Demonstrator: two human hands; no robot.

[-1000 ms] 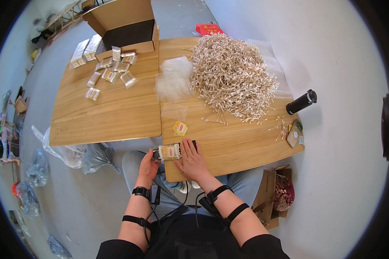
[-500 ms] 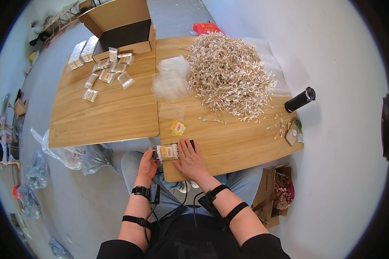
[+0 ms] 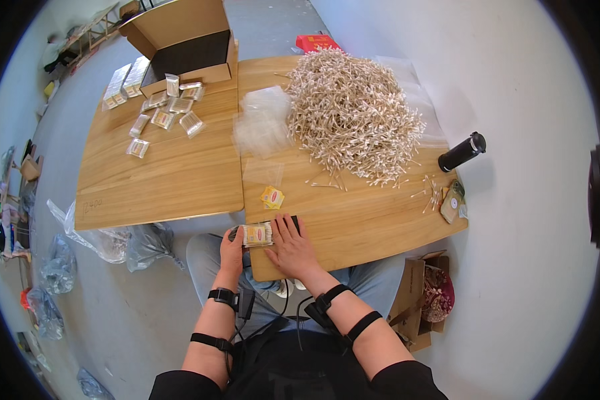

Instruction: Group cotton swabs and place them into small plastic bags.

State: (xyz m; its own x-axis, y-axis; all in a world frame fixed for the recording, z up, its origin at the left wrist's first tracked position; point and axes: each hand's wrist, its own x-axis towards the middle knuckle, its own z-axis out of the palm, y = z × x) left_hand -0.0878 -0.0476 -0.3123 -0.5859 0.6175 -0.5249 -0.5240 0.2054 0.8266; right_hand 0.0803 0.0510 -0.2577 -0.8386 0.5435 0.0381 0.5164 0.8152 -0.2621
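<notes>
At the near left corner of the right-hand table, a clear pack of cotton swabs (image 3: 257,235) with a yellow label lies crosswise. My left hand (image 3: 231,252) grips its left end, thumb and fingers closed around it; a dark piece shows there. Stretched out flat, my right hand (image 3: 291,248) rests at the pack's right end, its fingers over a black object (image 3: 297,224) that is mostly covered. Just beyond lie several yellow label cards (image 3: 272,197) and a clear plastic bag (image 3: 263,172).
A large heap of cotton swabs (image 3: 353,113) covers the far right table beside stacked clear bags (image 3: 263,120). A black bottle (image 3: 461,153) stands near the right edge. Filled packs (image 3: 162,119) and an open cardboard box (image 3: 213,71) occupy the left table's far end.
My left hand has turned slightly at the wrist and moved a little up against the pack's end. The pack has shifted only slightly; my right hand stays in place.
</notes>
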